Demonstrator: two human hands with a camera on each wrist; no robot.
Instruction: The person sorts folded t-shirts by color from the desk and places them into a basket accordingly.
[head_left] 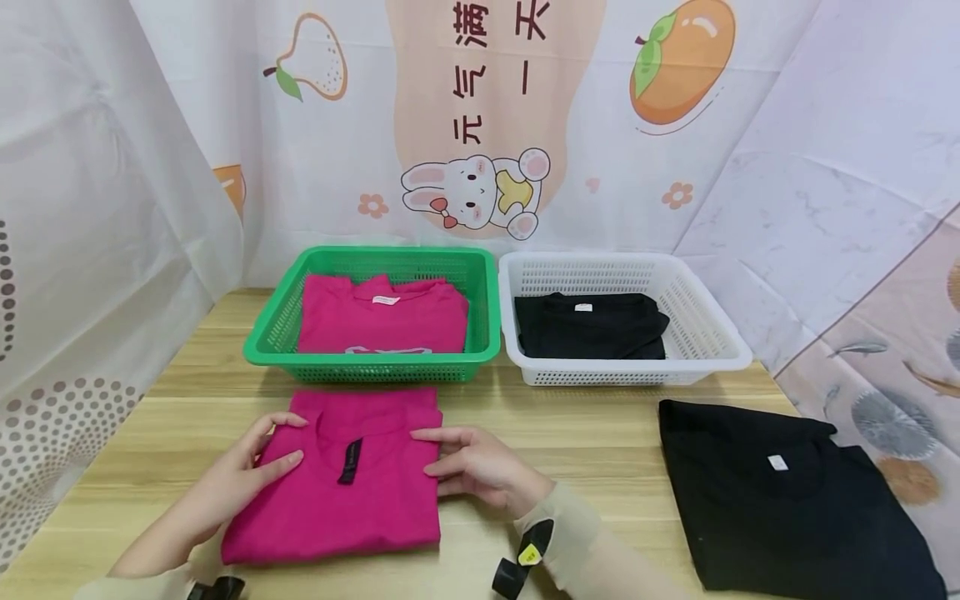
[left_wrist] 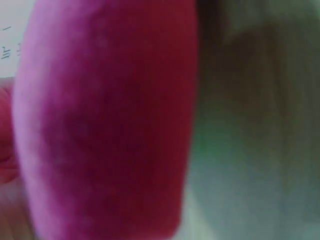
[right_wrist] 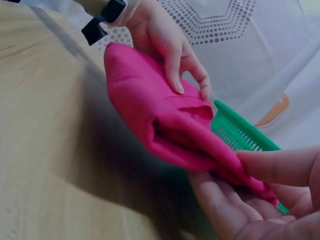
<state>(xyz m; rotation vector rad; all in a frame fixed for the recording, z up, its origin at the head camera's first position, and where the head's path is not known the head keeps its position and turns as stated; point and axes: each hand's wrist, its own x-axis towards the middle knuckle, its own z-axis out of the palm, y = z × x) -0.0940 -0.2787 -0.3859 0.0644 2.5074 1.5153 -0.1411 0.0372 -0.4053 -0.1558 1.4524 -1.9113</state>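
A folded magenta T-shirt (head_left: 382,508) with a dark neck label (head_left: 349,461) is held at both sides, in front of the green basket. My left hand (head_left: 236,479) grips its left edge, thumb lying on top. On the opposite edge, my right hand (head_left: 483,471) pinches the folded layers. The right wrist view shows that hand's thumb above the cloth and its fingers (right_wrist: 215,200) underneath, with the shirt (right_wrist: 145,100) raised over the table. Magenta cloth (left_wrist: 110,120) fills much of the left wrist view, blurred.
Behind the shirt stands a green basket (head_left: 375,360) holding a folded magenta shirt (head_left: 382,317). Beside it, a white basket (head_left: 637,365) contains folded black clothing (head_left: 585,335). Another folded black shirt (head_left: 810,517) lies at the right of the wooden table (head_left: 585,433). A printed curtain (head_left: 330,183) hangs behind.
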